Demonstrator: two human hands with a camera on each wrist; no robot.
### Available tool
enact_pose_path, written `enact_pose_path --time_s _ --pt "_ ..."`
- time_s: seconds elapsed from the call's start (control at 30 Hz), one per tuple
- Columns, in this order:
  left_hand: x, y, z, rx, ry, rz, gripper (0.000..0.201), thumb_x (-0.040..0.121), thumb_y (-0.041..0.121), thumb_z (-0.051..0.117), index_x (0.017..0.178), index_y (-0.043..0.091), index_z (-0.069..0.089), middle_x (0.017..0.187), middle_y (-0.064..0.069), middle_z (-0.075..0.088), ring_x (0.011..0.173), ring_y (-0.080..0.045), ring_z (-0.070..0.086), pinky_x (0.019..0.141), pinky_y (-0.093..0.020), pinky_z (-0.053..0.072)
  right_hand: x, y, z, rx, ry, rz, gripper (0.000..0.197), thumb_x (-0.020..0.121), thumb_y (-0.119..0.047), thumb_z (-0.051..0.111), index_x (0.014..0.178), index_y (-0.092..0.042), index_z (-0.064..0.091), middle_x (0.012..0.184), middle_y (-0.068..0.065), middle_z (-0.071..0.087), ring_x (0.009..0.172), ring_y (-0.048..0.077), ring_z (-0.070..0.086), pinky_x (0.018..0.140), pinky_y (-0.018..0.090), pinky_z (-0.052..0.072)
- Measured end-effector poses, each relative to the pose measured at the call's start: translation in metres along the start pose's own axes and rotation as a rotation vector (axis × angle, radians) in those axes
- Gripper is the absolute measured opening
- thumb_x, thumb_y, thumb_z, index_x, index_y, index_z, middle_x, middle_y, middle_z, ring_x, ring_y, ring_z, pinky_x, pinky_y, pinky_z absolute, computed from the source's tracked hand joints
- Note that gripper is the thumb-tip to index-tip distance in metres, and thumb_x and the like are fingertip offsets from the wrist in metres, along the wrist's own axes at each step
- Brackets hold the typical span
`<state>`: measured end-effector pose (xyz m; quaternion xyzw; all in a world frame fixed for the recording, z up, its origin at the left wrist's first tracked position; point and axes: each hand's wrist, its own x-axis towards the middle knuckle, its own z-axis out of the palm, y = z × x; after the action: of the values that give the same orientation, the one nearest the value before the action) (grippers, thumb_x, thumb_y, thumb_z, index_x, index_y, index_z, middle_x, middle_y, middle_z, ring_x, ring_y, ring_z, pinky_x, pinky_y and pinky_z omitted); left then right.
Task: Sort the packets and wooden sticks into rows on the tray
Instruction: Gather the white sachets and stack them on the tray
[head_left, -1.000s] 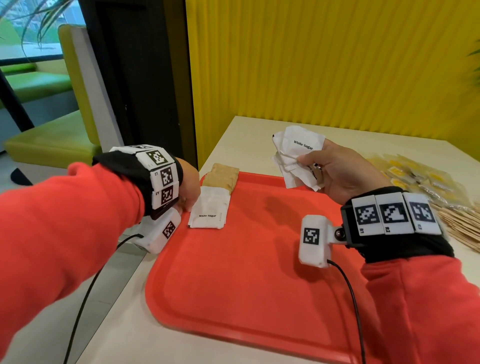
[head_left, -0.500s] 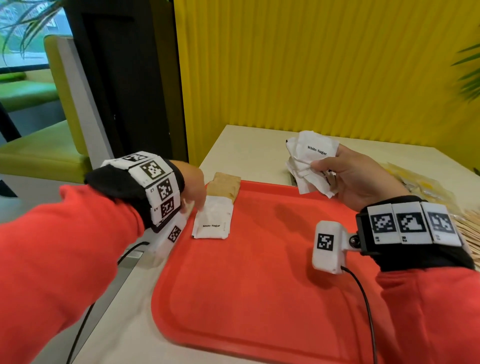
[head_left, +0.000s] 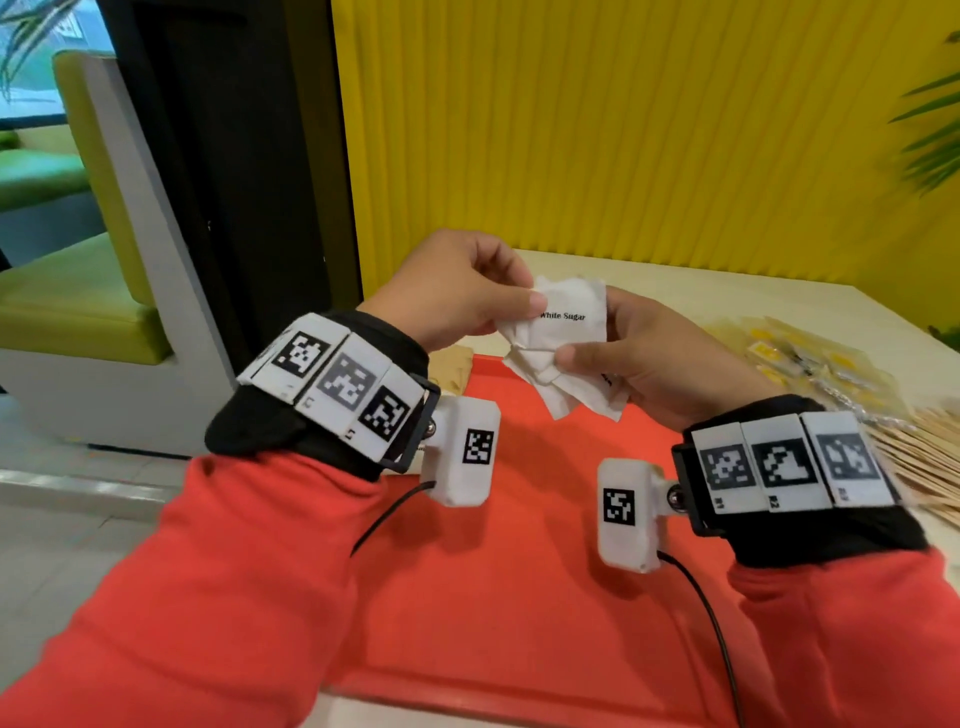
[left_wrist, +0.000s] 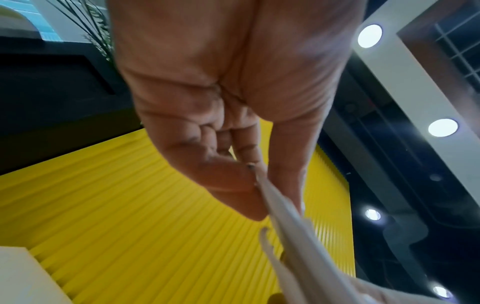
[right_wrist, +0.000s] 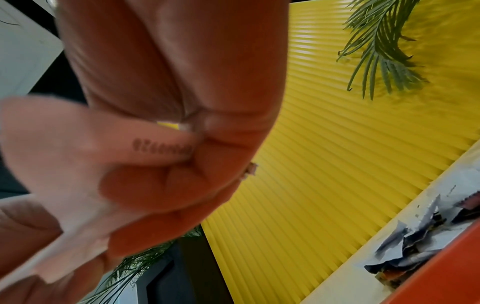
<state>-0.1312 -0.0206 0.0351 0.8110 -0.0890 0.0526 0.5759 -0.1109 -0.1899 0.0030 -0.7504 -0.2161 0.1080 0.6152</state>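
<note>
Above the red plastic tray (head_left: 519, 597), our right hand (head_left: 660, 358) grips a crumpled bunch of white paper packets (head_left: 566, 353), thumb curled over them. Our left hand (head_left: 457, 286) pinches the top packet's edge between thumb and fingers. It reads "White Sugar". Farther right on the pale desk (head_left: 727, 296) lie thin wooden sticks (head_left: 914, 462) and glossy yellow packets (head_left: 810, 358).

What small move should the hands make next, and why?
Probably the left hand should peel the top packet off the bunch of white sugar packets and carry it down to the red tray. Its thumb and fingers already pinch that packet's edge, while the right hand grips the rest above the tray. Where the row stands is hidden behind the left wrist.
</note>
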Motion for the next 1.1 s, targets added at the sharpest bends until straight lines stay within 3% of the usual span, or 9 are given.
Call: enact_pose_path --time_s 0.07,0.17,0.27,0.33,0.5,0.6,0.7,0.93,1.1 --pt "0.002 -0.006 -0.004 -0.003 0.028 -0.018 0.015 0.078 0.003 0.072 0.076 0.011 0.060 0.065 -0.005 0.056 0.047 -0.002 0.053 0.047 -0.012 0.044 0.002 0.003 0.001 -0.008 0.004 0.016 0.053 0.064 -0.013 0.067 0.115 -0.017 0.057 0.096 0.010 0.069 0.080 0.027 0.065 0.045 0.021 0.039" --pt "0.005 -0.010 -0.007 0.027 0.041 -0.043 0.015 0.077 0.004 0.072 0.084 0.014 0.063 0.066 -0.005 0.058 0.051 -0.005 0.053 0.047 -0.012 0.042 0.003 0.005 0.001 -0.036 -0.010 0.020 0.048 0.067 -0.010 0.069 0.112 -0.022 0.059 0.099 0.008 0.070 0.086 0.026 0.065 0.054 0.025 0.044" --pt "0.004 -0.008 -0.009 0.084 0.025 -0.031 0.008 0.079 0.005 0.070 0.078 0.009 0.064 0.068 -0.005 0.061 0.049 -0.002 0.053 0.046 -0.010 0.041 0.003 0.006 -0.002 -0.058 -0.024 0.020 0.042 0.079 0.004 0.065 0.111 -0.023 0.059 0.099 0.006 0.069 0.082 0.020 0.064 0.053 0.023 0.044" --pt "0.003 -0.008 -0.011 0.122 0.037 -0.016 0.008 0.080 0.006 0.070 0.075 0.008 0.064 0.069 -0.004 0.062 0.048 0.002 0.053 0.047 -0.010 0.043 0.002 0.007 -0.004 -0.073 -0.025 0.024 0.037 0.080 0.005 0.064 0.107 -0.021 0.059 0.093 0.003 0.068 0.075 0.016 0.063 0.048 0.022 0.043" --pt "0.002 -0.009 -0.034 0.065 0.078 -0.043 0.015 0.082 0.008 0.067 0.073 0.014 0.058 0.068 -0.003 0.066 0.052 0.000 0.060 0.053 -0.012 0.049 0.001 0.009 -0.013 -0.116 0.053 0.052 0.028 0.081 0.005 0.062 0.092 -0.021 0.057 0.088 0.006 0.067 0.077 0.025 0.061 0.058 0.032 0.042" --pt "-0.002 -0.015 -0.048 0.135 -0.037 -0.114 0.014 0.083 0.006 0.065 0.076 0.015 0.057 0.063 -0.002 0.064 0.051 -0.004 0.060 0.054 -0.014 0.051 0.000 0.007 -0.017 -0.104 0.107 0.071 0.028 0.082 0.005 0.061 0.096 -0.019 0.057 0.097 0.013 0.066 0.077 0.027 0.063 0.052 0.028 0.042" --pt "-0.004 -0.029 -0.052 0.344 -0.188 -0.214 0.014 0.084 0.003 0.064 0.084 0.014 0.057 0.067 -0.003 0.065 0.052 -0.003 0.061 0.052 -0.013 0.051 -0.001 0.006 -0.019 -0.072 0.135 0.079 0.028 0.083 0.007 0.059 0.097 -0.017 0.056 0.091 0.011 0.064 0.069 0.022 0.061 0.043 0.019 0.040" --pt "0.006 -0.051 -0.052 0.622 -0.422 -0.384 0.016 0.083 0.002 0.066 0.087 0.016 0.060 0.073 0.000 0.062 0.062 -0.008 0.061 0.056 -0.015 0.050 -0.002 0.004 -0.020 -0.020 0.150 0.070 0.028 0.084 0.008 0.057 0.094 -0.017 0.055 0.084 0.007 0.062 0.056 0.010 0.060 0.038 0.013 0.035" --pt "0.009 -0.060 -0.045 0.920 -0.484 -0.480 0.012 0.079 0.012 0.072 0.077 0.021 0.064 0.074 0.004 0.066 0.069 -0.008 0.062 0.065 -0.018 0.047 -0.002 0.004 -0.018 -0.035 0.137 0.071 0.028 0.083 0.007 0.058 0.095 -0.018 0.056 0.088 0.007 0.064 0.069 0.020 0.061 0.044 0.018 0.038"
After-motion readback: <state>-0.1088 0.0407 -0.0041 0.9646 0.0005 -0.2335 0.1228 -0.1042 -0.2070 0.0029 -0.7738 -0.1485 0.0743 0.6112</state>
